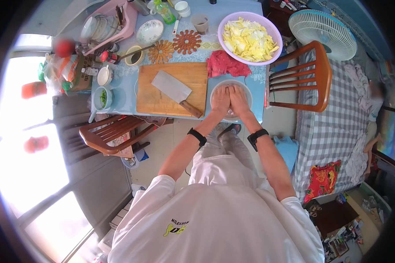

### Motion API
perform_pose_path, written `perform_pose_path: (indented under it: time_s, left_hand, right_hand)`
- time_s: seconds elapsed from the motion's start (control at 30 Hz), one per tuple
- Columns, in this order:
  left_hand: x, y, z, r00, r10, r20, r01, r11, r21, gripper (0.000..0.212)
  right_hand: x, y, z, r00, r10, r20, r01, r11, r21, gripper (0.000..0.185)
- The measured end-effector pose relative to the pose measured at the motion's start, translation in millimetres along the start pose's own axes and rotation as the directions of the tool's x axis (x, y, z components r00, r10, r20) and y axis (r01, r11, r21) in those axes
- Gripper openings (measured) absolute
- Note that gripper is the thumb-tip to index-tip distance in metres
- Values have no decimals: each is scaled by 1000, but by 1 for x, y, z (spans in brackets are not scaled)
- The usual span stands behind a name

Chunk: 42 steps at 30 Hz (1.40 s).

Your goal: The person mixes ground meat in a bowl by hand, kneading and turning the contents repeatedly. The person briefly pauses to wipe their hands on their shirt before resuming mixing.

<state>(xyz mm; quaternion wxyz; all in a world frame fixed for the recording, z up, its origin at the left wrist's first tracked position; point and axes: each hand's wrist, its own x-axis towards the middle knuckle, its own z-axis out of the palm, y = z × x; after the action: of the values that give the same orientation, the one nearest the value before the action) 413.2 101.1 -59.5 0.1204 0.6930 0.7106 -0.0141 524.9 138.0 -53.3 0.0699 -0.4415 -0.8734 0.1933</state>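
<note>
My left hand (221, 98) and my right hand (239, 99) are side by side inside a whitish round bowl (249, 93) at the table's near edge. Their fingers point away from me and the hands touch. What lies under them is mostly hidden; something clear and shiny shows between the wrists. Left of the bowl, a cleaver (172, 86) with a wooden handle lies on a wooden cutting board (148, 104). A crumpled red cloth (227, 64) lies just behind the bowl. Behind that, a lilac plastic colander (221, 37) holds cut yellow-white cabbage leaves (248, 39).
A pink dish rack (131, 24), a patterned plate (150, 32), two wooden trivets (187, 41), a bowl of dark liquid (134, 56) and a small pan with greens (104, 98) stand on the table. Wooden chairs (322, 77) flank it. A person lies on the checked bed (316, 131) at right.
</note>
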Motion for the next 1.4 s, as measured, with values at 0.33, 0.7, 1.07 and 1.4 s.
perform_pose_path:
  time_s: [0.33,0.7,1.07,1.4]
  left_hand:
    - [-11,11,15,873,-75,482,92,996,-13,56]
    - [1,15,16,853,-348,389,521,519,-678,41]
    - [5,14,34,818,-542,192,501,508,-700,28]
    - [1,7,1,964,-223,146,265,861,-434,52]
  right_hand:
    - [-7,-8,-3,901,156,405,-114,986,-125,38]
    - [0,18,43,687,653,319,-659,374,653,42]
    - [2,19,63,689,717,101,-681,594,428,32]
    - [-2,9,19,970,190,-151,-176,979,100,53]
